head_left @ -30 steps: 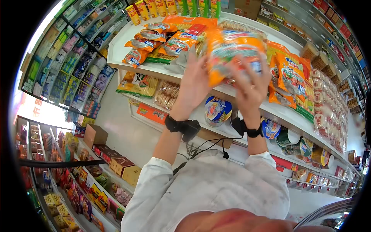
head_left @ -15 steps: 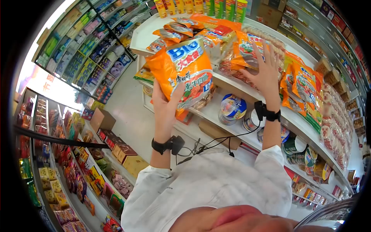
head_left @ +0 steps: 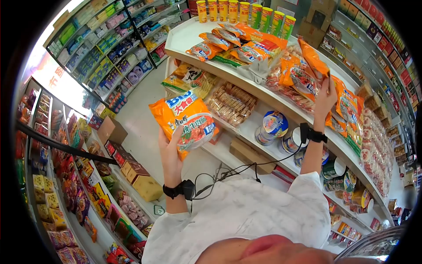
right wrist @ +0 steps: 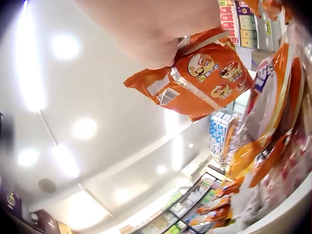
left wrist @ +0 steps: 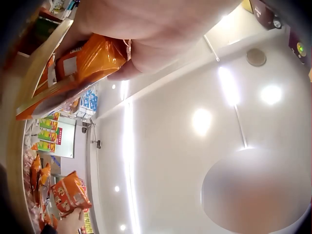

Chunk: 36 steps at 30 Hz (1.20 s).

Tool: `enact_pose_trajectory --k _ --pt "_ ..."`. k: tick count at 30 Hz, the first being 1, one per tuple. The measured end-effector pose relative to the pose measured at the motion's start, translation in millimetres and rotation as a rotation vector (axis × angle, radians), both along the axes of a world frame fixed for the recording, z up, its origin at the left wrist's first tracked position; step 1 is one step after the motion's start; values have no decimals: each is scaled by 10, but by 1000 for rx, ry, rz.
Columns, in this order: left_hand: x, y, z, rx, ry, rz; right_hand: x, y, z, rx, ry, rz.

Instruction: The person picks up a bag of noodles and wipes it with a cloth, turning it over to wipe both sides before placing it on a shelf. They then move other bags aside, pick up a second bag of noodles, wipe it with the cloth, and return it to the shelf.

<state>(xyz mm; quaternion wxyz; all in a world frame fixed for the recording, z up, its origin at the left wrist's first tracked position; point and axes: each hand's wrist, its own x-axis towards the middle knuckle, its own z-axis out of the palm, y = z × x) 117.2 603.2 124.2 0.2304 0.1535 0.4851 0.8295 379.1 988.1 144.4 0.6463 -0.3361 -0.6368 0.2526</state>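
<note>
My left hand grips an orange instant noodle packet by its lower edge, thumb across the printed front. It is held out in front of the shelf, left of the crackers. Over the top shelf, my right hand pinches a second orange noodle packet by one corner. In the right wrist view that packet shows its back, with a barcode and cartoon pictures, raised off the pile. More orange noodle packets lie just beneath it on the clear-wrapped food packs.
Further orange packets and a grey cloth-like piece lie on the white top shelf. Yellow and green canisters line its back. Tub noodles and wrapped crackers sit one level below. Cables hang between my wrists.
My left hand has carried its packet left and down, away from the shelf. The right hand let go of that packet, reached to the pile and lifted another one.
</note>
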Motion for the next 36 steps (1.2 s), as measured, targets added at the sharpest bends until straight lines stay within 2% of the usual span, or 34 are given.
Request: enact_pose_trajectory --k 4,6,9,12,13,14,16,17,20,23,26,27,28,30,33,36 --pt "-53 -279 -123 0 -94 -15 -353 -470 -107 -76 219 63" --pt "-67 -421 -142 5 -161 -16 -744 -1121 -75 -242 308 357" --pt "-150 -662 -337 137 -250 -19 -1331 -1910 -225 -254 51 639" --pt "-231 -939 -448 257 -340 106 -1819 -2630 -491 -315 -192 857" --pt "-266 -1057 -480 273 -341 126 -1998 -2803 -743 -147 -213 844" --pt "-296 -1188 -516 322 -348 164 -2085 -3172 -398 68 -322 1008" --pt "-352 -1483 -603 408 -353 255 -2234 -3570 -390 457 -490 1061" --pt "-395 -1635 -645 521 -366 299 -2307 -3745 -423 525 -517 1114" --pt "-369 -2125 -597 604 -384 434 -2490 -4188 -504 647 -569 1314" --pt "-323 -2611 -544 372 -162 539 -2670 -4644 -480 790 -583 1492" --pt "-326 -2998 -584 389 -160 627 -2864 -4950 -389 588 -548 1728" --pt "-327 -3075 -582 389 -153 681 -2955 -4975 -429 493 -517 1750" --pt "-342 -3171 -589 373 -148 716 -3058 -5087 -468 280 -435 1812" --pt "-365 -3315 -610 341 -143 786 -3273 -5349 -461 227 -428 1686" --pt "-452 -3473 -600 317 -139 865 -3635 -5564 -573 -419 -615 2038" --pt "-627 -3562 -610 226 -114 977 -4050 -5658 -726 -562 -797 2192"
